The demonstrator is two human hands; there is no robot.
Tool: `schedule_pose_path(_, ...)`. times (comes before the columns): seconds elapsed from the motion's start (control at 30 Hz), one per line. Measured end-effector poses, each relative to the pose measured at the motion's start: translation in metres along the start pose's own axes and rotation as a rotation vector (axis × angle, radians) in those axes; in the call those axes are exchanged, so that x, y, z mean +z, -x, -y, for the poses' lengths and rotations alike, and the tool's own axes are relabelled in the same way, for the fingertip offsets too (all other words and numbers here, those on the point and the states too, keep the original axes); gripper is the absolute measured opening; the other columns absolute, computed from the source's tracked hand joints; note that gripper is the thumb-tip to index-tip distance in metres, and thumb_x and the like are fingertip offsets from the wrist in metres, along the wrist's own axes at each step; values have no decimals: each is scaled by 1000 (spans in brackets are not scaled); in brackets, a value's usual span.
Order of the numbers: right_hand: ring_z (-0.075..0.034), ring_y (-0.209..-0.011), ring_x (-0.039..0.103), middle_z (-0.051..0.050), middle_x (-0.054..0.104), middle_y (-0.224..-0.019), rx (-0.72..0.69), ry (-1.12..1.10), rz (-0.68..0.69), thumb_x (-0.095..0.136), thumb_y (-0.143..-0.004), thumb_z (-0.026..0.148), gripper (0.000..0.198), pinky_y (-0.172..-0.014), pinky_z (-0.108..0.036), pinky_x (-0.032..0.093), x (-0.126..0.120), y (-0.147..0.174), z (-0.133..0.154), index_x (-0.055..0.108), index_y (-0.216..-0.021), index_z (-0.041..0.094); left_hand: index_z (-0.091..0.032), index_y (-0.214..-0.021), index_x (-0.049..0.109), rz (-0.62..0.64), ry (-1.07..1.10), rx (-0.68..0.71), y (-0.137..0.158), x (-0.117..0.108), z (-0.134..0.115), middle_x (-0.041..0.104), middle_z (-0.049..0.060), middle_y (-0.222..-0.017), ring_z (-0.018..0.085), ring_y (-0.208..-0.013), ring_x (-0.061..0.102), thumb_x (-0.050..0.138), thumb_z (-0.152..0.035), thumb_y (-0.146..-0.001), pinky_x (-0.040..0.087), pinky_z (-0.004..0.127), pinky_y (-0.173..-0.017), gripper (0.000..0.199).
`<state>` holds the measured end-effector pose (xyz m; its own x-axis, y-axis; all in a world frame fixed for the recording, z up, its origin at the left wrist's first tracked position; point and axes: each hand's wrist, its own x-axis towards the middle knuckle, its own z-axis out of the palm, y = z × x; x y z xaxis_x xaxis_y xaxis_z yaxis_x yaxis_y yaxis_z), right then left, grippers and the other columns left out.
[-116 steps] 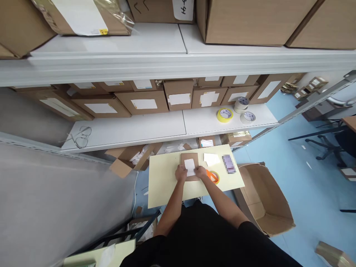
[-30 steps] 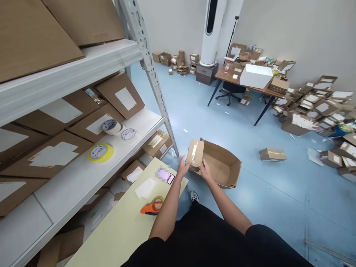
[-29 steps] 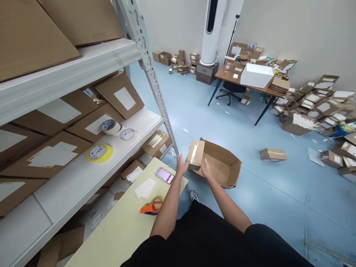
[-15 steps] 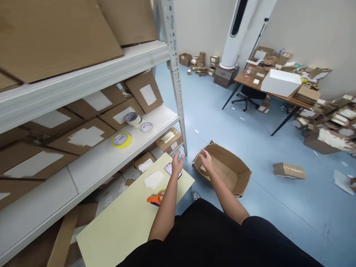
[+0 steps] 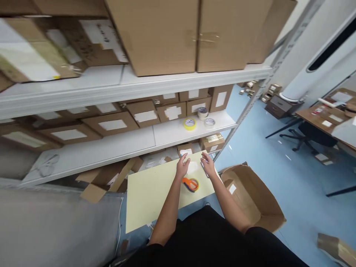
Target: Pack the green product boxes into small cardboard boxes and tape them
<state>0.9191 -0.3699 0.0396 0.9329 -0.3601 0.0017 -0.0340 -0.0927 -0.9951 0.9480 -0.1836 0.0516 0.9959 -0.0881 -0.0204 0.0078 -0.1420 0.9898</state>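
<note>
My left hand (image 5: 183,167) is held over the pale yellow table (image 5: 152,193), fingers apart and empty. Across from it, my right hand (image 5: 208,165) is also open, with its fingers curved beside a phone (image 5: 204,169) that it partly covers. Between the two hands a white sheet of paper (image 5: 192,168) lies on the tabletop. An orange tape dispenser (image 5: 190,184) with a yellow roll rests closer to me, beside my left forearm. To the right of the table, a large open cardboard box (image 5: 267,193) stands on the floor, holding a smaller carton with a white label (image 5: 232,189).
A metal shelf (image 5: 128,139) runs behind the table, stacked with labelled cartons (image 5: 112,125). Yellow tape (image 5: 189,124) and pale tape rolls (image 5: 203,112) sit on it. An open carton (image 5: 108,180) is below. At right are a desk (image 5: 314,118) and a floor carton (image 5: 335,246).
My view has swung left toward the shelf. My right hand has gone from over the large box to above the table near the phone; both hands remain empty.
</note>
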Motion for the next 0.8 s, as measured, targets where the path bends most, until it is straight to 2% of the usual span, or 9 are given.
schedule_pose_path(0.1, -31, -125, 63, -12, 66, -140, -17, 17, 113, 63, -86, 44, 51, -101, -46, 54, 62, 19, 12, 66, -132, 23, -24, -137, 63, -59, 3, -48, 17, -68, 8, 61, 11, -146, 29, -140, 53, 63, -47, -96, 51, 42, -109, 47)
schedule_pose_path(0.2, -29, -127, 62, -11, 65, -142, -28, 34, 197, 61, -88, 42, 49, -103, -44, 53, 115, 42, 17, 66, -134, 24, -25, -140, 61, -129, 19, -83, 37, -126, 20, 59, 11, -149, 30, -141, 52, 65, -46, -95, 52, 41, -108, 49)
schedule_pose_path(0.3, -28, -131, 59, -10, 64, -143, -4, 66, 250, 60, -88, 41, 49, -105, -43, 52, 150, 64, 16, 66, -134, 24, -27, -148, 54, -180, 46, -102, 56, -167, 32, 53, 11, -155, 29, -140, 53, 65, -45, -95, 52, 40, -108, 57)
schedule_pose_path(0.37, -28, -132, 58, -10, 64, -143, 14, 102, 263, 61, -88, 40, 48, -106, -43, 52, 161, 75, 11, 67, -133, 24, -28, -149, 53, -197, 44, -122, 67, -184, 37, 50, 10, -157, 29, -141, 51, 65, -46, -95, 51, 40, -108, 58)
schedule_pose_path(0.43, -28, -132, 58, -10, 63, -144, 16, 138, 266, 60, -88, 38, 48, -106, -43, 52, 162, 83, 2, 67, -133, 24, -28, -143, 58, -205, 22, -128, 75, -192, 40, 46, 9, -160, 29, -144, 48, 66, -47, -94, 50, 40, -110, 53)
schedule_pose_path(0.53, -27, -128, 61, -12, 62, -143, 27, 202, 249, 58, -87, 38, 49, -103, -44, 54, 145, 90, -20, 66, -133, 22, -27, -134, 65, -198, 5, -129, 86, -187, 45, 44, 9, -162, 29, -146, 45, 67, -48, -93, 48, 41, -112, 46)
schedule_pose_path(0.7, -28, -123, 64, -13, 68, -133, 138, 388, 207, 58, -84, 33, 49, -104, -45, 54, 96, 101, -73, 66, -130, 18, -28, -146, 53, -174, 18, -211, 108, -151, 62, 46, 11, -160, 30, -148, 43, 68, -50, -92, 45, 46, -114, 60)
schedule_pose_path(0.8, -29, -117, 67, -12, 72, -125, 225, 491, 208, 58, -81, 30, 44, -102, -42, 54, 72, 105, -105, 70, -121, 17, -27, -146, 53, -169, 11, -278, 124, -124, 79, 47, 12, -159, 31, -146, 45, 69, -51, -91, 48, 46, -112, 62)
